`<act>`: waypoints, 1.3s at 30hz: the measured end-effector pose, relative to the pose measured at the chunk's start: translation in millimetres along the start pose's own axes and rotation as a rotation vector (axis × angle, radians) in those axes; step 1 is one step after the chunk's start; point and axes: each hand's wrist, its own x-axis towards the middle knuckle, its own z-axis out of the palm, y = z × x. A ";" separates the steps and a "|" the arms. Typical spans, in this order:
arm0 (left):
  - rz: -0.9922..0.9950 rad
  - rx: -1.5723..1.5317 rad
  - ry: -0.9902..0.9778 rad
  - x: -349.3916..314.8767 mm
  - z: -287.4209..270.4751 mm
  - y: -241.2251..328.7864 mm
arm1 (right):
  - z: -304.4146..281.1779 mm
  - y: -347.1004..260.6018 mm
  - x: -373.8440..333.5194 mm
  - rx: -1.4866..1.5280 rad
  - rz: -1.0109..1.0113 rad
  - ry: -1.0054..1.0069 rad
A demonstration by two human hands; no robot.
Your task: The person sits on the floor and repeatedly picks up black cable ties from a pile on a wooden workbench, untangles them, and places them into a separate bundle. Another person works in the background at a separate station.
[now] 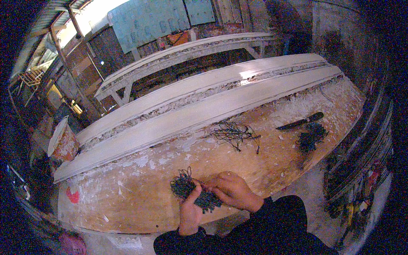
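My left hand (191,211) is closed around a bundle of dark looped wire or cord (204,200), its thumb lying across it. The bundle is held above the near side of the wooden table, with loops sticking out at its upper left and cut-looking ends at the lower right. My right hand (233,191) is pinched at the bundle's right side; what its fingertips grip is hidden. Farther off lie a loose tangle of the same dark strands (233,134), a knife (299,121) with a dark handle, and a second dark bundle (312,138).
The paint-spattered wooden table (127,197) carries long white moulded strips (204,112) along its far side. A paint-stained container (63,140) stands at the left end. Behind is a long white bench (170,56). Various items (357,204) clutter the floor at right.
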 end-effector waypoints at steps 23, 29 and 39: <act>0.011 0.089 0.052 4.6 -3.8 -4.3 | 3.3 6.9 -1.2 -0.004 -0.074 -0.006; -0.001 0.074 0.058 4.4 -2.3 -3.8 | 3.1 2.9 -2.0 -0.010 -0.034 -0.013; 0.001 0.060 0.076 3.0 2.0 -2.1 | 3.1 4.4 -1.9 -0.029 -0.038 -0.012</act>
